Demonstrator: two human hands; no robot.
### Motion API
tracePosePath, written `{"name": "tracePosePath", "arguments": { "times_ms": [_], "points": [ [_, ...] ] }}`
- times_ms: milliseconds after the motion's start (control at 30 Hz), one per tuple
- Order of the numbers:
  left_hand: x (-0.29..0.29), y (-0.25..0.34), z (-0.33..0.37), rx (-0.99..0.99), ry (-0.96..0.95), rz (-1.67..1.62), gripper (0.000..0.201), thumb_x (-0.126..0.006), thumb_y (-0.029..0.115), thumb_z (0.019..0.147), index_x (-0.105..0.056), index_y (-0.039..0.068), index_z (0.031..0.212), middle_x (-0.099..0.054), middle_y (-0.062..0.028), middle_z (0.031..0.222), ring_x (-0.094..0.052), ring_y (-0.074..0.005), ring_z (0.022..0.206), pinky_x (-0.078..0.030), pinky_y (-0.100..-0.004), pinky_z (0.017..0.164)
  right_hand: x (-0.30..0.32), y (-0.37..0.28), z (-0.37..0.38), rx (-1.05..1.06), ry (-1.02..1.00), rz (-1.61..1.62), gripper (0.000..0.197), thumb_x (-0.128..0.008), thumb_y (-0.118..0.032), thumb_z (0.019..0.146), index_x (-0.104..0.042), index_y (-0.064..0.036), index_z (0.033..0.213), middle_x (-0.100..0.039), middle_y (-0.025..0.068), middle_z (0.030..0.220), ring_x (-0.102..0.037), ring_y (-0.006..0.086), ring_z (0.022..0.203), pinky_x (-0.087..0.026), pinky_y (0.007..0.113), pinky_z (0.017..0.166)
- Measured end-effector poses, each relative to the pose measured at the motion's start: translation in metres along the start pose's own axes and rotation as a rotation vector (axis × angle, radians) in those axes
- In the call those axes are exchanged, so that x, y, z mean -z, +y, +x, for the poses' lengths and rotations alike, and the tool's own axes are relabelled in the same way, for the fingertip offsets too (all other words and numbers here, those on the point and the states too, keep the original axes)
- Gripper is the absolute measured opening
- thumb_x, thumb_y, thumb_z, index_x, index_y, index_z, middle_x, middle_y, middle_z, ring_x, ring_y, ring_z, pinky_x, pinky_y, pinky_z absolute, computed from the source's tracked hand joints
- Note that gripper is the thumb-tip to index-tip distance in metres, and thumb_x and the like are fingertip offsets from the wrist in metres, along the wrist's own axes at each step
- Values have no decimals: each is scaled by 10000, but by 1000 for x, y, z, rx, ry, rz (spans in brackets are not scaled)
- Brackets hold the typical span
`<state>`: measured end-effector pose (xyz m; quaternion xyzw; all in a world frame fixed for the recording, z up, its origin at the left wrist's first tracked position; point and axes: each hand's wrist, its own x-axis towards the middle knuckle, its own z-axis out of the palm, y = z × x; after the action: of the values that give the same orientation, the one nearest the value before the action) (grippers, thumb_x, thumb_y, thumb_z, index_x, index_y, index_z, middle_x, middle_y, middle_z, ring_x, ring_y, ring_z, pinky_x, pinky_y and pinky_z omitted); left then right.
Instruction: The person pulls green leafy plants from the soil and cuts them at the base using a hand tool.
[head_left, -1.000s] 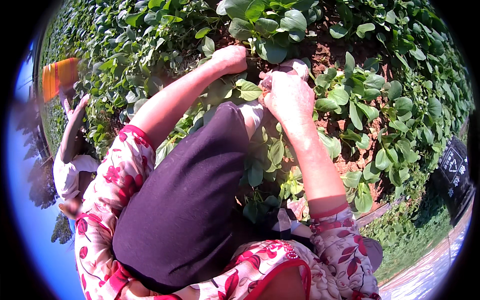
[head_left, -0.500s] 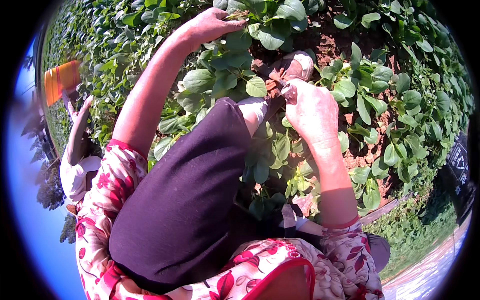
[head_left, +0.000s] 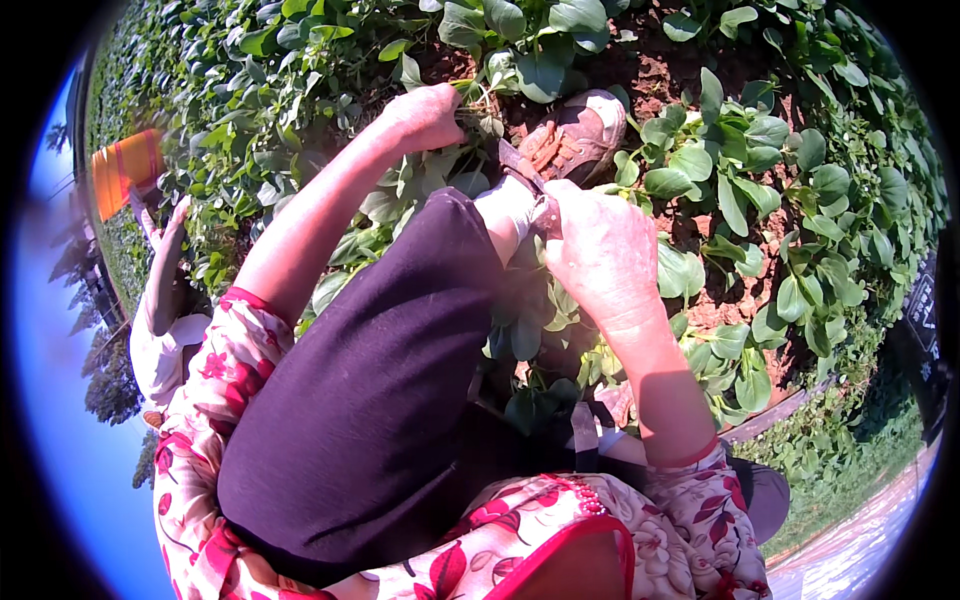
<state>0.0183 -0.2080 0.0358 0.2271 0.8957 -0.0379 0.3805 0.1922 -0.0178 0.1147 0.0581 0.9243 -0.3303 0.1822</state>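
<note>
While left fingers [head_left: 443, 108] curl closed, right fingers [head_left: 568, 205] grip a tool [head_left: 519, 167], open soil [head_left: 654, 78] edging the shoe [head_left: 590, 138]

On your far right, a black object [head_left: 932, 372] bears pale printed marks [head_left: 921, 312] — bent by the rim of your view and too small for you to read surely.
</note>
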Motion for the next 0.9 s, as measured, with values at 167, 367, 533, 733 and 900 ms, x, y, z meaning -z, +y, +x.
{"name": "tracePosePath", "arguments": {
  "times_ms": [167, 367, 533, 733, 900],
  "points": [
    [4, 0, 4, 1, -46, 15, 331, -676, 283, 697, -683, 42, 923, -669, -174, 800, -665, -301, 772, -531, -389, 676, -1, 2, 15, -2, 58, -16, 296, -611, -59, 672, -644, -91, 964, -651, 150, 761, -641, 337, 739, -507, 446, 659],
    [14, 24, 7, 47, -68, 64, 346, -688, 315, 671, -692, 42, 883, -676, -174, 830, -666, -313, 782, -532, -408, 676, -12, 4, 35, 38, 86, -94, 196, -604, -86, 701, -641, -88, 894, -655, 150, 760, -650, 331, 721, -522, 437, 650],
    [9, 18, 22, 42, -165, -32, 366, -663, 229, 679, -667, -35, 932, -680, -185, 918, -666, -310, 872, -544, -400, 733, -3, 5, 30, 16, 105, -115, 192, -617, -70, 682, -645, -94, 870, -640, 152, 719, -638, 338, 705, -520, 449, 653],
    [-10, -13, 50, 32, -163, -228, 150, -686, 215, 678, -720, 74, 715, -665, -65, 688, -606, -156, 610, -487, -317, 570, -6, -3, 32, -62, 19, -102, 195, -612, -69, 682, -664, -98, 867, -649, 164, 736, -651, 338, 746, -528, 437, 685],
    [-4, -8, 44, 11, -160, -265, 171, -673, 228, 686, -731, 76, 737, -660, -69, 692, -612, -159, 627, -491, -320, 585, -11, -7, 46, -66, -2, -18, 168, -616, -91, 705, -683, -99, 860, -666, 172, 776, -659, 335, 777, -529, 440, 714]
  ]
}}
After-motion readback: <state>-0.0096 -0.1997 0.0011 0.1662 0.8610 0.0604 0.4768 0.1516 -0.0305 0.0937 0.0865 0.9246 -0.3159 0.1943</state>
